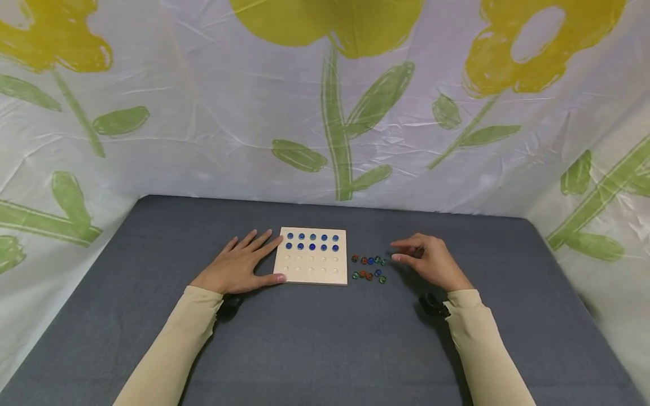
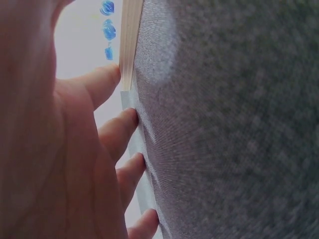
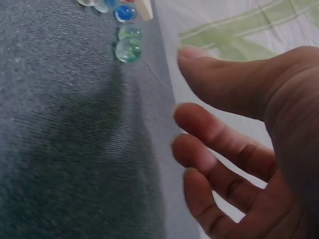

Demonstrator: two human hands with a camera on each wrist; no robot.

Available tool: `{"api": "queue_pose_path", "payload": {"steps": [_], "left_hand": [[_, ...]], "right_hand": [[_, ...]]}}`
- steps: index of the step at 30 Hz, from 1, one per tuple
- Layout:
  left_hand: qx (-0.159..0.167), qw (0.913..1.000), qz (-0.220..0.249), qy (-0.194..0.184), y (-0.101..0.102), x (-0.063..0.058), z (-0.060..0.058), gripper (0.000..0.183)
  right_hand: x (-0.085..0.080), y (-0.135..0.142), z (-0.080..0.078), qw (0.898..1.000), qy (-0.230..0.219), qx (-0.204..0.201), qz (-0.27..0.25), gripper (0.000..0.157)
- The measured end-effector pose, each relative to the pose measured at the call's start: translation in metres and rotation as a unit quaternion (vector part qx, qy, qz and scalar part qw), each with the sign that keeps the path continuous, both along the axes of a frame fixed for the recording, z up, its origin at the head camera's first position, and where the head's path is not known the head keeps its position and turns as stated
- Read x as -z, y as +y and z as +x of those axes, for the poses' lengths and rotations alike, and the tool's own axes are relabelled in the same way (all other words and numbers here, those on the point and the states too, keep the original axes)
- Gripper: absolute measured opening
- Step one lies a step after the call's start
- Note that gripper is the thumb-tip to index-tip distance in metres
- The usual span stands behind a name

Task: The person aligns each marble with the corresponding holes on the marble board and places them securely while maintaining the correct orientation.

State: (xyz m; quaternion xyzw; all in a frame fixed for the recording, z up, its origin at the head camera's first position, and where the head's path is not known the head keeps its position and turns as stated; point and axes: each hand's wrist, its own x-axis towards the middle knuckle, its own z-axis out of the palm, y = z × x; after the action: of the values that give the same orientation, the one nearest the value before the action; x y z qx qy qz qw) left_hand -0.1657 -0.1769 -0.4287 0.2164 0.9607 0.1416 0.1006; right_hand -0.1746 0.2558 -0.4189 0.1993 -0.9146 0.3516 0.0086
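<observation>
A pale wooden board point(image 1: 335, 277) with rows of round hollows lies on the table. Blue marbles point(image 1: 312, 247) fill its two far rows, while the two near rows of hollows hold none. My left hand point(image 1: 238, 262) is spread flat, index fingertip and thumb at the board's left edge. Loose marbles point(image 1: 364, 260) in red, blue and green lie in two rough rows to the right of the board. Just right of them hovers my right hand point(image 1: 430, 260), fingers loosely bent, thumb apart from them with nothing between. A green marble point(image 3: 128, 50) is nearest it in the right wrist view.
Dark grey cloth covers the table point(image 1: 325, 349). Behind it and at both sides hangs a white curtain point(image 1: 228, 124) printed with yellow flowers and green leaves. A small black device point(image 1: 434, 305) sits at the right wrist.
</observation>
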Motion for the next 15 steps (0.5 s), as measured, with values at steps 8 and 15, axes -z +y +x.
{"api": "queue_pose_path", "payload": {"steps": [8,15], "left_hand": [[-0.002,1.0,-0.002,-0.003,0.0002,-0.0008,-0.0003,0.095],[-0.001,1.0,-0.004,-0.004,0.0006,-0.0008,-0.0002,0.095]], "right_hand": [[0.0067,-0.0029,-0.0011,0.998,-0.054,-0.026,0.0,0.027],[0.0088,-0.0047,-0.0007,0.999,-0.047,-0.023,0.005,0.026]]}}
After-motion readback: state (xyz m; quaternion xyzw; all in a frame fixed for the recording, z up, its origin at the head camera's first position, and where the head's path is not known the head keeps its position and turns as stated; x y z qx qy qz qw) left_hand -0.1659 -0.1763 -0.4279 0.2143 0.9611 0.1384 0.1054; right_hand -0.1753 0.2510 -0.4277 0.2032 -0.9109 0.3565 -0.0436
